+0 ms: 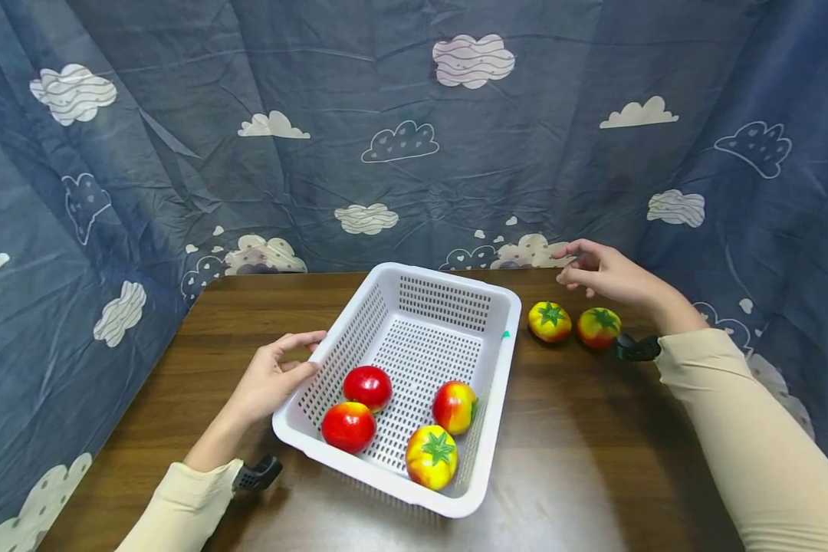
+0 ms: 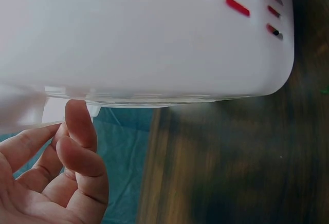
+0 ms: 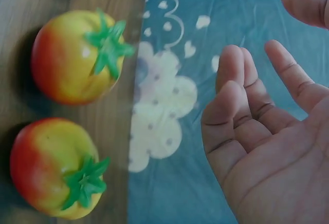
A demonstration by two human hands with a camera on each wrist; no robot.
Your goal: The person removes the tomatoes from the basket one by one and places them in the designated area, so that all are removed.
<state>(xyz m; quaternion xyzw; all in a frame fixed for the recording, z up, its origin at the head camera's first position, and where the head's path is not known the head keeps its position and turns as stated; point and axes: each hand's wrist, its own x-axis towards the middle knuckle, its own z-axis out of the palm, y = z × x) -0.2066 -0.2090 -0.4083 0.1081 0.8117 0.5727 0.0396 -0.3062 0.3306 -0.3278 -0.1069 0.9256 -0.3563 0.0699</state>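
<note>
A white slotted plastic basket (image 1: 505, 383) stands on the table, holding two red toy fruits, one (image 1: 368, 387) behind the other (image 1: 348, 427), and two red-and-yellow toy tomatoes, one (image 1: 454, 407) on its side and one (image 1: 432, 458) with its green leaf top up. At the basket's left rim, my left hand (image 1: 272, 379) holds on with thumb and fingers; the left wrist view shows fingertips (image 2: 79, 113) right under the rim. My right hand (image 1: 614, 276) hovers, fingers loosely bent and empty, above and behind two more toy tomatoes (image 1: 550, 321) (image 3: 77, 57), (image 1: 599, 327) (image 3: 56, 167).
The brown wooden table (image 1: 566, 445) ends at the back against a blue curtain (image 1: 359, 92) printed with clouds. Black wrist straps (image 1: 257, 473) sit below both hands. A small green mark (image 1: 506, 334) shows on the basket's right rim.
</note>
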